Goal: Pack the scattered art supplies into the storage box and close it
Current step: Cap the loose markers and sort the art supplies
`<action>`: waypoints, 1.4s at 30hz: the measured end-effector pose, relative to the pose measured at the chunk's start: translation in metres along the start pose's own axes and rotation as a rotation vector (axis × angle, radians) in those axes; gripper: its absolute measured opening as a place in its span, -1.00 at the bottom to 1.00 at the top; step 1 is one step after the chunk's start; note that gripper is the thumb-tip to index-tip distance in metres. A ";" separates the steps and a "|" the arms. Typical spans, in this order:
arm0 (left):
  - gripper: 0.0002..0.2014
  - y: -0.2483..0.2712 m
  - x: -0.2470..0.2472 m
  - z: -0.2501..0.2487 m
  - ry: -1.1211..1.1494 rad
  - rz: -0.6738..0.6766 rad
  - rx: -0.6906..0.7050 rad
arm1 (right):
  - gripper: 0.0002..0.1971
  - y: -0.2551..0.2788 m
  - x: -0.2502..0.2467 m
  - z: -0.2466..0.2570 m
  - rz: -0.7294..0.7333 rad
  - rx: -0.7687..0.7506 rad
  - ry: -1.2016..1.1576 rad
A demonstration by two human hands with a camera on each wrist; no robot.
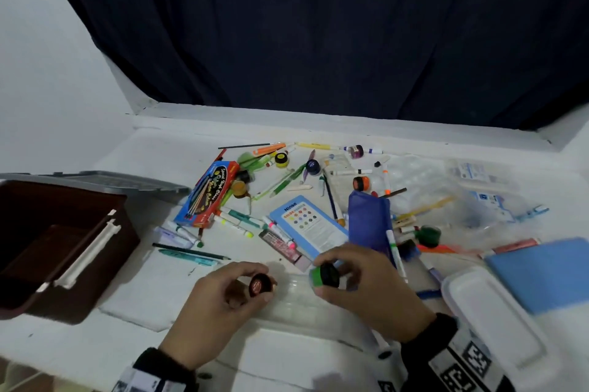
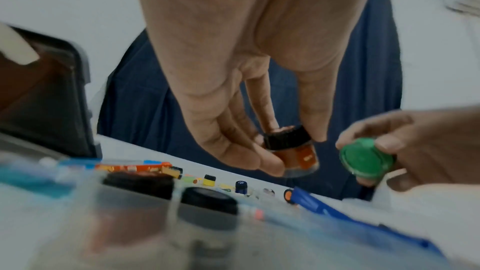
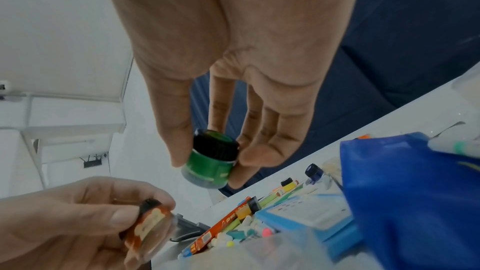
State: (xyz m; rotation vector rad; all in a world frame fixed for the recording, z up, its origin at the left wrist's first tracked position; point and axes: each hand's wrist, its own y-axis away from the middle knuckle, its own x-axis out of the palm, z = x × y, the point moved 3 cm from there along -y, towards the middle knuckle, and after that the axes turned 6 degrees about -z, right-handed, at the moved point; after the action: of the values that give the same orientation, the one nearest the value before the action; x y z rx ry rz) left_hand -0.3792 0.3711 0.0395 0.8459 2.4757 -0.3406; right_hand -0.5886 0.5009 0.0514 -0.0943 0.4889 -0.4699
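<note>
Near edge: left hand [image 1: 220, 302] pinches a small orange-brown paint jar [image 1: 260, 284] with a black cap, thumb and fingers curled round it, held just above the white table [image 1: 159, 283]. Right hand [image 1: 366, 289] grips a green paint jar [image 1: 323, 275], black cap, fingertips wrapped round its sides; jar tilted. The two jars are close but apart. Under and between the hands lies a clear plastic tray [image 1: 296, 305], blurred. Near right: a white lidded container [image 1: 497, 321], and beside it a blue pad [image 1: 548, 273].

Left side: brown storage box [image 1: 47, 245] stands open, white handle along its right rim; nothing visible inside. Its grey lid [image 1: 127, 182] lies behind the box, on the far side.

Middle: a scatter of markers and pens [image 1: 242, 222], a light blue colour-marker pack [image 1: 307, 225], a dark blue pouch [image 1: 369, 219], a red-blue paint box [image 1: 208, 192].

Farther: yellow jar [image 1: 281, 159], dark blue jar [image 1: 312, 165], orange jar [image 1: 360, 183], a purple bottle [image 1: 357, 150], clear plastic bags [image 1: 446, 187] to the right. Far edge: dark blue curtain [image 1: 318, 24] hanging behind the table.
</note>
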 end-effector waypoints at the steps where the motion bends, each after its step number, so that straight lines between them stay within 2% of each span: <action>1: -0.73 -0.001 -0.005 0.007 -0.076 0.035 0.062 | -0.71 0.000 0.009 0.004 0.012 0.015 0.025; 4: -0.65 -0.005 -0.010 0.021 -0.262 0.148 0.243 | -0.68 0.000 0.038 0.010 0.070 0.060 0.147; 10: -0.67 -0.015 -0.004 0.032 -0.429 0.275 0.438 | -0.60 0.008 0.078 0.010 0.127 0.131 0.475; 13: -0.63 -0.017 0.001 0.036 -0.527 0.326 0.405 | -0.59 0.012 0.086 0.015 0.163 0.168 0.551; 17: -0.58 -0.018 0.001 0.043 -0.496 0.328 0.359 | -0.61 0.014 0.089 0.021 0.151 0.203 0.561; 21: -0.59 -0.022 0.002 0.044 -0.481 0.344 0.375 | -0.58 0.011 0.088 0.021 0.145 0.258 0.559; 28: -0.70 -0.022 0.005 0.038 -0.336 0.423 0.384 | -0.62 0.011 0.091 0.025 0.179 0.243 0.608; 32: -0.78 -0.027 0.006 0.032 -0.384 0.484 0.410 | -0.63 0.005 0.088 0.019 0.212 0.244 0.657; 36: -0.76 -0.030 0.009 0.031 -0.444 0.525 0.447 | -0.66 0.001 0.089 0.019 0.249 0.202 0.721; 42: -0.78 -0.030 0.007 0.034 -0.439 0.564 0.450 | -0.64 0.009 0.086 0.013 0.203 0.199 0.657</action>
State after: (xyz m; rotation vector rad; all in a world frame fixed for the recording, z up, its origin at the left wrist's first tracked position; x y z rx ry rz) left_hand -0.3904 0.3385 0.0096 1.4238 1.6891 -0.7902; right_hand -0.5123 0.4694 0.0242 0.3102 1.0796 -0.3401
